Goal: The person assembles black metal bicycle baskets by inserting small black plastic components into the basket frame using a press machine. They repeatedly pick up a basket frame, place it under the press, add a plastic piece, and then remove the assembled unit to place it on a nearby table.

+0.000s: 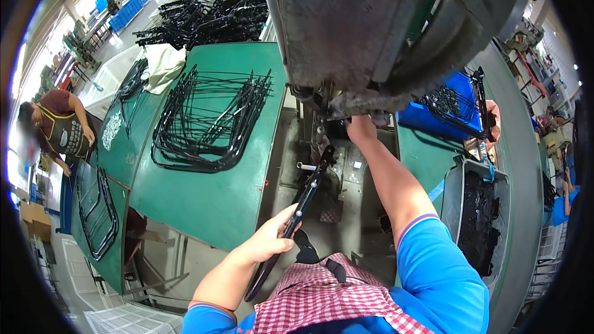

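L hand (267, 239) has fingers wrapped tight round a black metal bar (307, 195), its far end poking under the grey press (371, 25). R hand (361, 127) is right up under the press head (fingers hidden, can't tell their state). Risk: press drops w/ that hand inside, or the bar slips off-line and jams.

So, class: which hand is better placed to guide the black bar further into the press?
Probably the left hand: it already grips the black bar. The right hand is up under the press.
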The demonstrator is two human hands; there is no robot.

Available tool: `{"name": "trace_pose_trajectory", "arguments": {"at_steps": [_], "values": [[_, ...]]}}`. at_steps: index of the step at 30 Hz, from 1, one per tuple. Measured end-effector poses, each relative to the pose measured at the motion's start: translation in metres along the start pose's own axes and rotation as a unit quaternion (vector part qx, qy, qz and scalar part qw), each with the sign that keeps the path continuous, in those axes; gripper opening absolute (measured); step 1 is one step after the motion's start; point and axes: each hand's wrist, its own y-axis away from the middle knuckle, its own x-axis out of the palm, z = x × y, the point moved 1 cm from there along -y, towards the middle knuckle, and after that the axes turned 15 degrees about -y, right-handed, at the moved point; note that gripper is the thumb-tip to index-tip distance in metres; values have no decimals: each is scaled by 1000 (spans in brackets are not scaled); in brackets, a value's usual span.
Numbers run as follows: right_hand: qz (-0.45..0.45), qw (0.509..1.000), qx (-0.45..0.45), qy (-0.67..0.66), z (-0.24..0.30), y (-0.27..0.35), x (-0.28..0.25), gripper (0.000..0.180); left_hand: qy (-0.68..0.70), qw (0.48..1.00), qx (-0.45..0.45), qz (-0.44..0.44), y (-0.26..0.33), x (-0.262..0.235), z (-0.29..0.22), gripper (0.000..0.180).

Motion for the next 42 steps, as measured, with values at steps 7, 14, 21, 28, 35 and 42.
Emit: {"name": "trace_pose_trajectory", "arguments": {"at_steps": [7,14,21,28,35,42], "values": [[10,994,-96,49,-29,-6,31,47,46,998,18,45,-6,-33,-28,89],[-52,974,-148,-162,-35,-8,39,52,92,994,19,63,-23,-47,-32,92],[-62,956,-134,-254,-20,-7,27,50,89,995,14,45,-26,-47,-32,90],[-56,973,-145,-168,-17,-4,26,47,74,997,0,8,-29,-31,-26,88],[9,989,-145,-11,6,12,13,44,102,994,12,-38,-31,-16,6,78],[61,991,-115,19,-58,-20,70,29,86,993,3,-84,-33,1,2,82]]}}
